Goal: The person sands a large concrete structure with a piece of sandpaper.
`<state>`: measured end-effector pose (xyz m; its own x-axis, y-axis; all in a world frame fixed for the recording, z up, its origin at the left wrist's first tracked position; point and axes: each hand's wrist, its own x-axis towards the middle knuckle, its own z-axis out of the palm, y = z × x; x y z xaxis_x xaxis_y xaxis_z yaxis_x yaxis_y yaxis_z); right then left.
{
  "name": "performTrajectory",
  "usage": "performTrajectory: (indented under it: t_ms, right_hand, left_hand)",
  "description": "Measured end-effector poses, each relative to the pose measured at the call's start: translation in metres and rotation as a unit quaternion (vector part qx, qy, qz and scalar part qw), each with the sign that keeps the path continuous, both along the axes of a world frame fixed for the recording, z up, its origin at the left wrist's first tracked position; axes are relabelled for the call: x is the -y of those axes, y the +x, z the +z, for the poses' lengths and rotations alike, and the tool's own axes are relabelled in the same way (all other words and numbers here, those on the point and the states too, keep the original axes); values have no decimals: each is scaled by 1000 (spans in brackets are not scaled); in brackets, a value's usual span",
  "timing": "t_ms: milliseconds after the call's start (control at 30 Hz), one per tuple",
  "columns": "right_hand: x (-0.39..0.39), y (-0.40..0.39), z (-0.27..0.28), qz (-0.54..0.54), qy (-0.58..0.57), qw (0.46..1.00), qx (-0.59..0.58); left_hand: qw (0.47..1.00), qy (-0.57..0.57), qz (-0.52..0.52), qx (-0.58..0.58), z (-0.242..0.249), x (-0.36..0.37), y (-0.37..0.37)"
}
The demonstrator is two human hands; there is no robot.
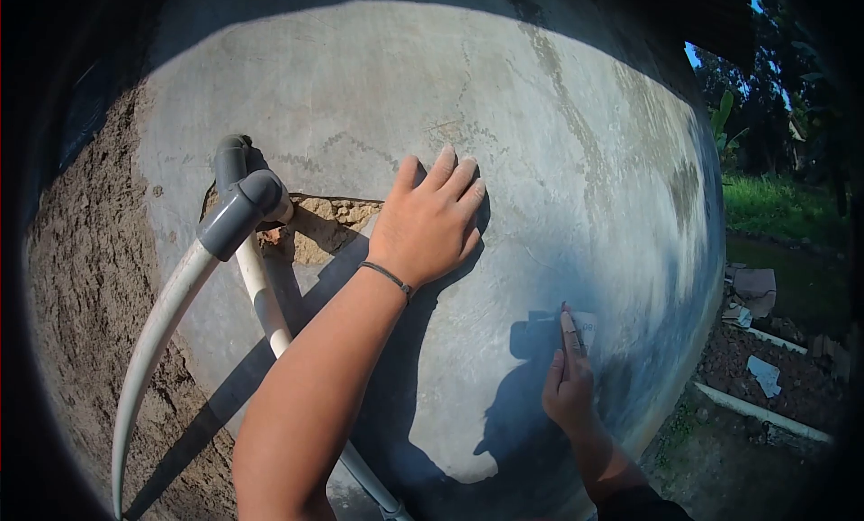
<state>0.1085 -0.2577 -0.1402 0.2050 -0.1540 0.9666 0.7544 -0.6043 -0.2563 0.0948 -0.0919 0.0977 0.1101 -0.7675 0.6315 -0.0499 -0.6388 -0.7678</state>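
We press our left hand [430, 222] flat on the smooth grey wall [558, 143], fingers together and pointing up, palm against the plaster; it grips nothing. A thin dark band [389, 277] sits on that wrist. Just left of the hand the plaster is broken open in a rough patch [331, 224], showing crumbly brown material. A grey pipe elbow [241, 206] comes out of the wall at the left edge of that patch, and two white pipes [166, 318] run down from it, one curving out to the left, the other passing behind our forearm.

Our right hand [570, 377] is lower and to the right, well apart from the left. Its fingers hold a small pale sheet [585, 327] flat to the wall (sanding paper or a scrap, we cannot tell which), index finger stretched up across it. Both hands cast dark shadows on the wall.

Left of the plaster, bare rough render [85, 278]. At far right, grass [774, 202] and rubble [765, 359] on the ground.
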Motion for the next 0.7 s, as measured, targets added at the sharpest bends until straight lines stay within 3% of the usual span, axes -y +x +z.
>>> performTrajectory:
  t_ms: [233, 700]
  right_hand:
    - [6, 11, 39, -17, 5, 998, 58]
    - [-8, 33, 8, -59, -47, 997, -14]
  left_hand:
    - [1000, -5, 2, 7, 0, 0, 1]
    - [999, -20, -35, -10, -4, -2, 1]
